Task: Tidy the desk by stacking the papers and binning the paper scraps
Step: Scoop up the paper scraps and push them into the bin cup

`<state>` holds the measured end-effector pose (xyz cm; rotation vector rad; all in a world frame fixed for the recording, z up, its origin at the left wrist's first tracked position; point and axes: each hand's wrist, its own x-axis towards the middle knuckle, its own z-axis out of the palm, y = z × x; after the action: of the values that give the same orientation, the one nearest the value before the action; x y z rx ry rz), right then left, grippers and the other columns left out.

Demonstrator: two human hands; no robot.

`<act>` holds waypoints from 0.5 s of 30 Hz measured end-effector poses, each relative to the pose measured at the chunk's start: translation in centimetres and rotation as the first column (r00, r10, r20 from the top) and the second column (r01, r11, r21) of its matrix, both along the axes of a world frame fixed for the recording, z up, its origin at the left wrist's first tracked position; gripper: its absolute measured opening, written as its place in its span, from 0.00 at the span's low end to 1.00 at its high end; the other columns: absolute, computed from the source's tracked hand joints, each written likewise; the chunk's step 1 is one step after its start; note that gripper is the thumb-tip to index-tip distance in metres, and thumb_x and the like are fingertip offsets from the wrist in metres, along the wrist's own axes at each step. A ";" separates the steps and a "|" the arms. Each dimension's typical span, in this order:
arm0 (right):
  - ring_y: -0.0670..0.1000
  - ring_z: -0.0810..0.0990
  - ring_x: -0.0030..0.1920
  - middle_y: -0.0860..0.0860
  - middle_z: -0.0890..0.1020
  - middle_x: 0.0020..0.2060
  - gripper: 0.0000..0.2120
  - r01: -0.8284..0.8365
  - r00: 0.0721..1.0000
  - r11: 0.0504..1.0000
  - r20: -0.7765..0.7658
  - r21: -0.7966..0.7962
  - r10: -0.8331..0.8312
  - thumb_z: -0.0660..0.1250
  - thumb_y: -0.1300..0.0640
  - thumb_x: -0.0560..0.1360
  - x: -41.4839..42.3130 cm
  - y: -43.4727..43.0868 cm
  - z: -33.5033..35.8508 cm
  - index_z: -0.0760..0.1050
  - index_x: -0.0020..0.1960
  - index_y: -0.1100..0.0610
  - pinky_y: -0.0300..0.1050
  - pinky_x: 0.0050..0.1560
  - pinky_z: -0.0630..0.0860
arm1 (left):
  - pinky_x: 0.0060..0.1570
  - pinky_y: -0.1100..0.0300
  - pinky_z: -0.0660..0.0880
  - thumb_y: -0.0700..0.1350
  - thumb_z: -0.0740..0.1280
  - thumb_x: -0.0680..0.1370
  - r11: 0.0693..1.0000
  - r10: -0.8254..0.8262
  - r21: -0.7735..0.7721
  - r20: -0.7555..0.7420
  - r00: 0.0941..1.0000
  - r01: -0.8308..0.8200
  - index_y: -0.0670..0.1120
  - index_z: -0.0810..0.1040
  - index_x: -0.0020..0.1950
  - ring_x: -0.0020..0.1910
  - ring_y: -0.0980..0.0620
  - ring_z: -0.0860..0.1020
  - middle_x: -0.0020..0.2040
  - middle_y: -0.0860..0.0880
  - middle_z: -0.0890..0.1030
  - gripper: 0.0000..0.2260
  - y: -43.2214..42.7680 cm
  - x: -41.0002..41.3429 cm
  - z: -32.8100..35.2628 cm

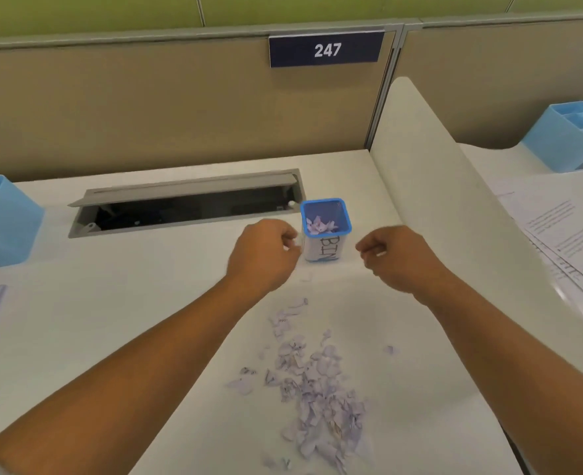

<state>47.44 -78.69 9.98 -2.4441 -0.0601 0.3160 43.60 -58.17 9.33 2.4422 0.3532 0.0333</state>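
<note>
A small blue bin [325, 228] labelled BIN stands on the white desk [111, 320], with several paper scraps inside. My left hand [262, 255] is just left of the bin, fingers curled around a small white scrap. My right hand [391, 257] is just right of the bin, fingers closed, a white scrap pinched at the fingertips. A pile of several pale paper scraps [317, 389] lies on the desk below and between my forearms. Printed papers [564, 241] lie on the neighbouring desk at the right.
An open cable tray [187, 204] sits behind the bin. A blue organiser [2, 224] stands at the left edge, another blue organiser [571, 138] at the far right. A white divider [454, 214] separates the desks. A beige partition with sign 247 [327, 49] backs the desk.
</note>
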 end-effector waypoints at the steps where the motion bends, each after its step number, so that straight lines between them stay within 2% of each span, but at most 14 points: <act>1: 0.54 0.82 0.50 0.53 0.84 0.52 0.11 -0.019 1.000 0.997 -0.016 -0.071 0.018 0.64 0.63 0.75 -1.3 -1.1 -0.9 0.83 0.52 0.54 0.41 0.51 0.76 | 0.52 0.57 0.77 0.48 0.72 0.76 0.996 -0.005 0.090 -0.057 0.998 0.010 0.49 0.81 0.60 0.52 0.51 0.81 0.54 0.52 0.84 0.13 0.7 -1.6 -0.7; 4: 0.53 0.79 0.56 0.52 0.81 0.57 0.14 -0.123 0.985 0.947 -0.156 -0.296 0.079 0.65 0.62 0.75 -4.5 -4.4 -3.2 0.79 0.58 0.53 0.38 0.51 0.71 | 0.57 0.55 0.76 0.48 0.73 0.76 0.964 -0.060 0.223 -0.350 0.935 0.146 0.53 0.76 0.67 0.58 0.49 0.79 0.62 0.52 0.79 0.20 3.3 -6.4 -2.6; 7: 0.54 0.76 0.61 0.53 0.79 0.61 0.18 -0.231 0.952 0.889 -0.280 -0.395 0.123 0.68 0.60 0.75 -7.4 -5.9 -4.6 0.75 0.64 0.54 0.41 0.58 0.71 | 0.59 0.52 0.76 0.40 0.73 0.74 0.934 -0.155 0.179 -0.579 0.801 0.310 0.54 0.69 0.72 0.61 0.47 0.77 0.67 0.50 0.73 0.29 5.1 -10.9 -4.3; 10: 0.54 0.76 0.61 0.55 0.78 0.61 0.19 -0.283 0.943 0.884 -0.277 -0.372 0.185 0.66 0.62 0.74 -10.3 -4.6 -5.7 0.75 0.64 0.55 0.38 0.57 0.69 | 0.56 0.52 0.78 0.36 0.73 0.73 0.914 -0.260 0.097 -0.608 0.750 0.395 0.52 0.66 0.74 0.58 0.46 0.77 0.65 0.49 0.70 0.33 5.0 -13.9 -5.9; 15: 0.49 0.76 0.52 0.52 0.79 0.59 0.19 -0.362 0.906 0.915 -0.298 -0.180 0.300 0.70 0.59 0.73 -13.9 -1.4 -6.2 0.75 0.64 0.53 0.36 0.50 0.69 | 0.55 0.54 0.77 0.35 0.69 0.75 0.901 -0.317 0.107 -0.500 0.806 0.421 0.49 0.74 0.67 0.55 0.48 0.78 0.59 0.48 0.72 0.21 4.1 -15.9 -7.2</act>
<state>33.52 -80.09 3.78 -2.5927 -0.3461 0.8437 27.72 -54.09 2.17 2.6725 0.0677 -0.7476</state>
